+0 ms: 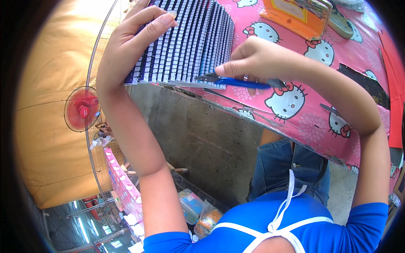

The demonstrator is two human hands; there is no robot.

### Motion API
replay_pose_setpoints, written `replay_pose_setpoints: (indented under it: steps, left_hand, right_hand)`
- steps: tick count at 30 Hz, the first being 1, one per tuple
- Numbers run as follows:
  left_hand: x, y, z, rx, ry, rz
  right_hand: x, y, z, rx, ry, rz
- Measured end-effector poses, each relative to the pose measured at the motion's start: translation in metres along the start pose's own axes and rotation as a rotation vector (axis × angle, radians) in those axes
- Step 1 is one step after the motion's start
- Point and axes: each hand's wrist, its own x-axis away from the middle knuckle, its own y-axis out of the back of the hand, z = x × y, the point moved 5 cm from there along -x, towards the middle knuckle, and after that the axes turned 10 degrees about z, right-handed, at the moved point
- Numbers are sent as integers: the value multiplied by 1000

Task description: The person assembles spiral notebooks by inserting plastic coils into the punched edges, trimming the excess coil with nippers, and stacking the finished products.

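Note:
A thick bundle of dark-blue and white booklets (185,46), their edges in close rows with small white squares, lies at the table's near left edge. Across its upper left side bends my left hand (130,40), with thumb and a finger resting on the rows; its other fingers are partly hidden. My right hand (249,61) is closed round blue-handled pliers (244,83), thumb on top. The dark jaws point left and meet the lower right edge of the bundle. Whether they bite on anything is too small to tell.
The pink table cover (314,105) carries an orange box (295,19), a dark blade-like piece (331,110), a black sheet (365,84) and a red sheet (394,97). A red fan (83,109) stands left. Below, plastic containers (192,204) sit near the floor.

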Motion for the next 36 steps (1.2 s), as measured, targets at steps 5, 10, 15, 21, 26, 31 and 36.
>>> replay_pose_setpoints:
  steps: [5, 10, 15, 21, 26, 31, 36]
  left_hand:
    - [-1, 0, -3, -21, -77, -76]
    - [3, 4, 6, 81, 23, 56]
    - [0, -3, -20, 239, -48, 79]
    - [-1, 7, 4, 18, -10, 12]
    - [0, 6, 4, 36, -20, 8]
    - [-1, -2, -12, 161, 0, 20]
    - [0, 0, -22, 51, -1, 54]
  right_hand:
    - [23, -8, 12, 809, 673, -553]
    - [18, -20, 19, 974, 762, -652]
    - [7, 1, 20, 617, 640, -402]
    - [-5, 0, -5, 9, 91, -78]
    - [16, -7, 0, 702, 697, -566]
    - [6, -2, -2, 741, 803, -601]
    - [-13, 1, -17, 22, 72, -14]
